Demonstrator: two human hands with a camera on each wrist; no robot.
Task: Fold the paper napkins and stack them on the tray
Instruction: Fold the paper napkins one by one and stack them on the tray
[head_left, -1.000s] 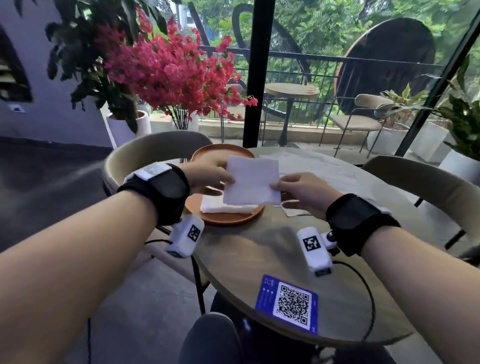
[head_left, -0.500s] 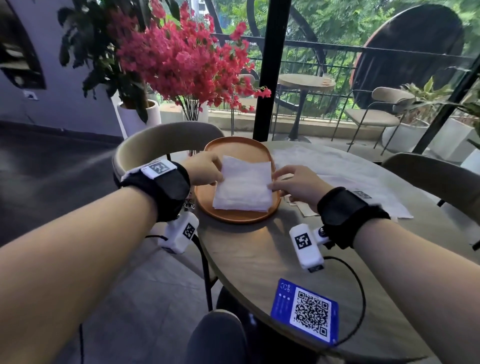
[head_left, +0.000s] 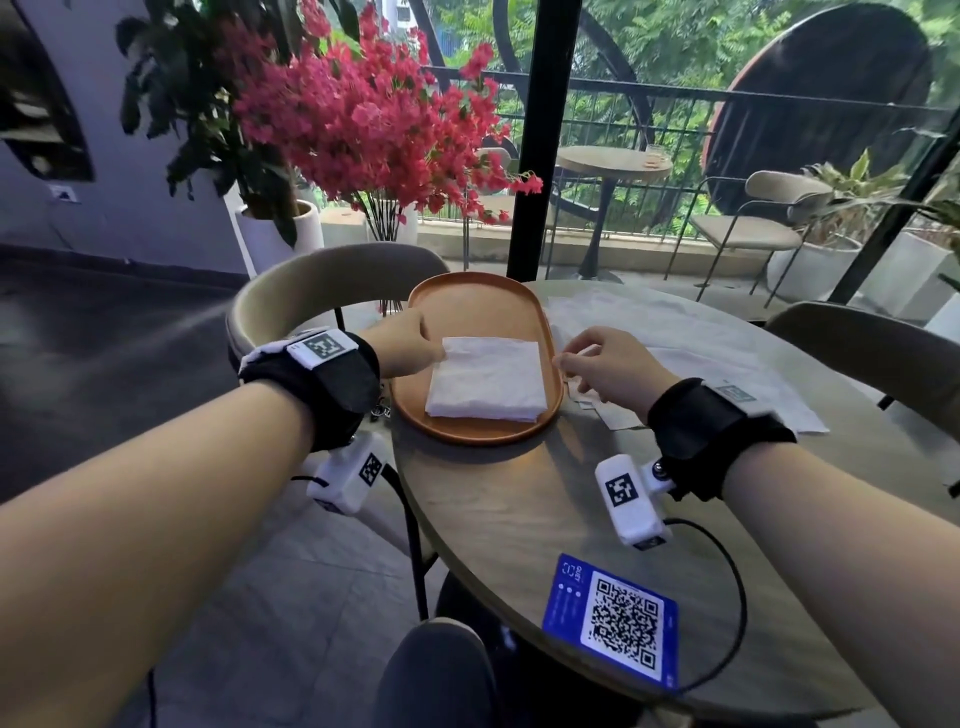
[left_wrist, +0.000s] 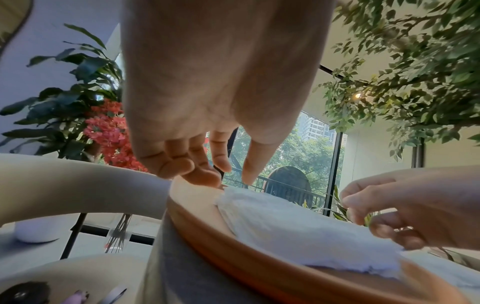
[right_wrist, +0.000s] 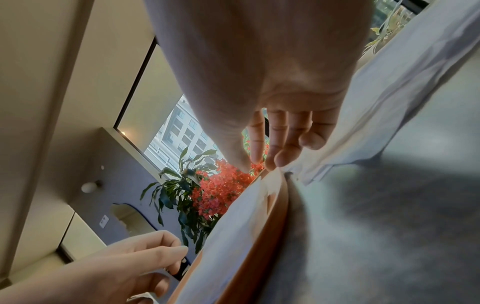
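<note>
Beside tray: unfolded napkins, QR card; hands empty, loosely curled, flanking napkin stack.

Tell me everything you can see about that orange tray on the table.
The tray is a long oval with rounded ends and a low raised rim, matte orange-brown, perhaps wood. It lies flat near the round table's left edge. A stack of folded white napkins rests in its near half; the far half is bare. The left hand touches the stack's corner, the right hand hovers beside the rim.
</note>
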